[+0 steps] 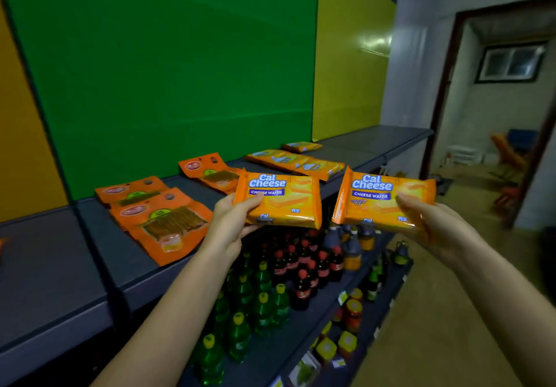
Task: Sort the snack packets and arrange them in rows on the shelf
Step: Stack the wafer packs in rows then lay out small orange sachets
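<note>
**A:** In the head view, what does the person have hold of?

**B:** The left grip (234, 218) pinches the left packet (279, 200) of cheese wafers at its lower left corner, thumb on the front. The right grip (427, 221) clasps the right packet (385, 200) at its lower right edge. Both packets are in the air in front of the shelf (60, 266), side by side but apart.

**A:** How should they handle?

**B:** Probably light, with a slick wrapper. The wafers inside would likely crack under a squeeze, so the sealed edges look like the safest place to hold.

**A:** And what lies around them?

**B:** A row of packets (298, 161) of the same kind lies flat further along the shelf, with a single packet (302, 146) beyond it. Orange pouches (162, 221) lie nearer, some overlapping. Bottles (285, 266) stand on the lower shelf under the hands.

**A:** Is anything in the way?

**B:** One pouch (210, 173) sits just behind the left packet and could crowd that spot.
</note>
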